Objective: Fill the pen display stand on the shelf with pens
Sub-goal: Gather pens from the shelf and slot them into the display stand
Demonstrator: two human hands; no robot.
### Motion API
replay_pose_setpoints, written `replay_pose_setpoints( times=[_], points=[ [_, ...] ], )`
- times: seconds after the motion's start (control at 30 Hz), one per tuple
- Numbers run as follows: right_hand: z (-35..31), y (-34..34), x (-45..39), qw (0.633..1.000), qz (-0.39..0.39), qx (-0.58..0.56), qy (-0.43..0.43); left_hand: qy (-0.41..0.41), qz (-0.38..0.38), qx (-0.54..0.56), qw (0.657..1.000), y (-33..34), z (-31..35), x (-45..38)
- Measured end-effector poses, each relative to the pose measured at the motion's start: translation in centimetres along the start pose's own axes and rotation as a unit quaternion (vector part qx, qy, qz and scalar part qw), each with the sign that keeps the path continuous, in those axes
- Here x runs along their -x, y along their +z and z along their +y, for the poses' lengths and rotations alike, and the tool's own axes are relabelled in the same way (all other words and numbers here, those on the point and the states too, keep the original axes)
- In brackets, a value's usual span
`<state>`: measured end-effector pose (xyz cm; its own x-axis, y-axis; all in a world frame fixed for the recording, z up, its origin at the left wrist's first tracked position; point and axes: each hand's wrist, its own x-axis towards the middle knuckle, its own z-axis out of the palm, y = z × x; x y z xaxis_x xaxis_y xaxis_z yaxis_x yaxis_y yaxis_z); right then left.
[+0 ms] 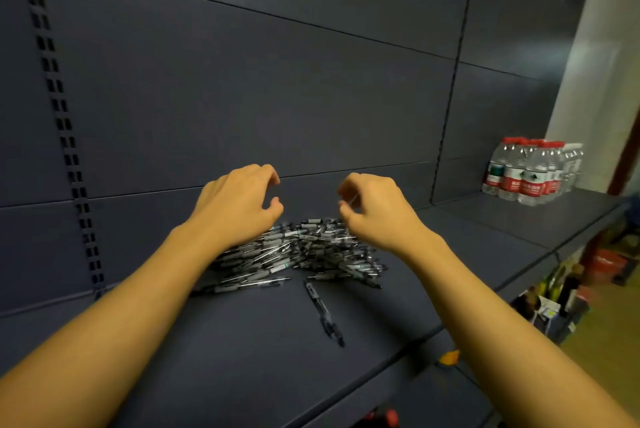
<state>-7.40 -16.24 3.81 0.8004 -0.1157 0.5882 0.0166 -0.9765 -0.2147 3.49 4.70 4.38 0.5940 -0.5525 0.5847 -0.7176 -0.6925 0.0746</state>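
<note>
Both empty, loosely curled, left hand [239, 202] and right hand [375, 207] above pen pile [298, 251] on shelf [242, 358]: best gather aligned pens, avoiding scatter.

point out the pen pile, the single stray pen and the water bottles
pen pile [304, 251], head view, middle of the heap on the shelf
stray pen [323, 313], head view, middle of its barrel, in front of the heap
water bottles [530, 173], head view, label of a front bottle, far right
</note>
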Motion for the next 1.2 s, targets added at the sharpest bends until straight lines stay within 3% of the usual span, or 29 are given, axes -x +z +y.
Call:
replay_pose_setpoints(
  times=[0.4, 0.73, 0.87, 1.07, 1.2],
  points=[
    [11.1, 4.6, -4.2, 0.989, -0.042, -0.107, -0.088, -0.127, -0.015, -0.050, 0.991, 5.5, 6.1, -1.2],
    [14.0, 8.6, -3.3, 0.982, -0.048, -0.168, -0.066, -0.007, -0.088, -0.116, 0.989, 9.8, 9.3, -0.4],
    [15.1, 9.2, -3.4, 0.982, -0.020, -0.179, -0.050, 0.049, -0.164, -0.161, 0.972, 10.2, 10.4, -1.1],
    [15.7, 10.0, -3.1, 0.980, 0.004, -0.197, -0.025, 0.025, -0.333, -0.153, 0.930, 11.5, 11.1, -3.3],
    [15.9, 10.2, -3.2, 0.979, 0.017, -0.201, -0.024, 0.018, -0.346, -0.147, 0.926, 13.0, 11.1, -3.7]
  ],
)
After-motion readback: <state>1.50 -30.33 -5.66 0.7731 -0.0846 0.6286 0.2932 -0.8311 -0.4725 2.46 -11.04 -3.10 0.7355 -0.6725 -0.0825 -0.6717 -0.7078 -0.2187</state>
